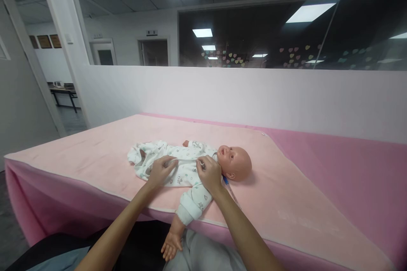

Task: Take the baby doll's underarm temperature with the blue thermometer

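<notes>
Doll [241, 163] lies on its back on the bench [295, 203], near the front edge, with its head to the right. A white printed garment [182, 179] covers its body; the near sleeve [194, 203] slopes over the edge and the doll's hand [172, 243] hangs below, palm showing. The left hand [161, 170] is over the belly, the right hand [208, 171] over the chest just below the neck. On each, thumb and forefinger are together, apparently clamped on a pale fold or edge of the garment that runs fairly straight between them; the exact grip is too small to tell.

Handling the cloth well would, I judge, call for light pinches, even tension and both ends kept level, so that the front lies flat without bunching at the neck. The overhanging arm could drag the body askew, and a tug might catch the blue piece [225, 180] and thin tube [234, 195] beside the neck.

No brand or label can be made out on the garment. Farther off, the sign [151, 32] above the doorway and the plaques [44, 41] at left are too small to read, and the heart-shaped stickers [234, 57] show no legible words
</notes>
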A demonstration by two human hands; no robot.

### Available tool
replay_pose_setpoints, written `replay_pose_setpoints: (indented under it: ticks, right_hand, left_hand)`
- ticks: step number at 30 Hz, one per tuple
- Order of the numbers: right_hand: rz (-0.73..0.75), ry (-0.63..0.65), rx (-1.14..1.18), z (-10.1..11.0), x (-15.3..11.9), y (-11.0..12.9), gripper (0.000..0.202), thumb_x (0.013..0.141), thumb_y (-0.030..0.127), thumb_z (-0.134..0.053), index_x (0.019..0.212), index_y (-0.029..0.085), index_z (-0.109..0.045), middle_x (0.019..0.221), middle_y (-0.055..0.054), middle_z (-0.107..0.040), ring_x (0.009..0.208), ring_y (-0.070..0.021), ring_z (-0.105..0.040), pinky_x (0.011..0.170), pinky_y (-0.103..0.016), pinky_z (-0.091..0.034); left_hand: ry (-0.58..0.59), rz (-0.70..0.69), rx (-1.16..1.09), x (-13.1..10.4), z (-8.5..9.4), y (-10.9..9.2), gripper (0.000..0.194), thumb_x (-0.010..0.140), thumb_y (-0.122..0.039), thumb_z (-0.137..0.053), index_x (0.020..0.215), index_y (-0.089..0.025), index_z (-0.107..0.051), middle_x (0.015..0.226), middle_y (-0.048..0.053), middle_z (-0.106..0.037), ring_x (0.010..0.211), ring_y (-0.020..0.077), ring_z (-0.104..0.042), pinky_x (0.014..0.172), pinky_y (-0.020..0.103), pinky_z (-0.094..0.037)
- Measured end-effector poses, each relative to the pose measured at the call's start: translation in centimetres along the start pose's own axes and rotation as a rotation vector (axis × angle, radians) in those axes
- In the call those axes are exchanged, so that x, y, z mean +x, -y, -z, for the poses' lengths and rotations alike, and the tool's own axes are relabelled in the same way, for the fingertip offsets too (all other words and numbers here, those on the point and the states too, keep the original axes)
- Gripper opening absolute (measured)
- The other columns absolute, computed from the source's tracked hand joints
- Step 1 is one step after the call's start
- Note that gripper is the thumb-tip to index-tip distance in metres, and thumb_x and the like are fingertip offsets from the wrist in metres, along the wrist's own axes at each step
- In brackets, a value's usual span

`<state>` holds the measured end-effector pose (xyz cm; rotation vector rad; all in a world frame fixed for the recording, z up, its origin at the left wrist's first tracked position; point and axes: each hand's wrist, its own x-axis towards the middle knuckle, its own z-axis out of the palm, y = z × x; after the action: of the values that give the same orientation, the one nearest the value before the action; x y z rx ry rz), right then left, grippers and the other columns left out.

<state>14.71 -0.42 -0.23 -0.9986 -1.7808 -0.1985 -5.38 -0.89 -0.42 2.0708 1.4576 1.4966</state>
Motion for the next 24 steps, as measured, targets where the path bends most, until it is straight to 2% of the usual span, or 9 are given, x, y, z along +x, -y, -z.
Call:
replay_pose_setpoints:
  ticks: [10, 24]
  right_hand:
    - [-0.014, 0.007, 0.000, 0.08, 0.05, 0.16, 0.017, 0.083, 0.024, -0.046, 0.074, 0.020, -0.060, 0.071, -0.001, -0.062, 0.063, -0.0120, -0.055, 0.056, -0.022, -0.035]
    - [-0.012, 0.017, -0.010, 0.08, 0.08, 0.12, 0.018, 0.083, 0.024, -0.045, 0.074, 0.020, -0.060, 0.070, -0.002, -0.062, 0.063, -0.0127, -0.055, 0.056, -0.022, -0.035]
  left_hand:
    - [0.010, -0.008, 0.024, 0.03, -0.03, 0.06, 0.030, 0.077, -0.041, -0.051, 0.070, -0.016, -0.066, 0.068, 0.004, -0.065, 0.065, 0.0170, -0.056, 0.055, 0.025, -0.039]
    - [0.027, 0.046, 0.025, 0.13, -0.08, 0.02, 0.032, 0.076, -0.045, -0.049, 0.074, -0.017, -0.065, 0.074, 0.005, -0.066, 0.073, 0.0201, -0.057, 0.064, 0.029, -0.042]
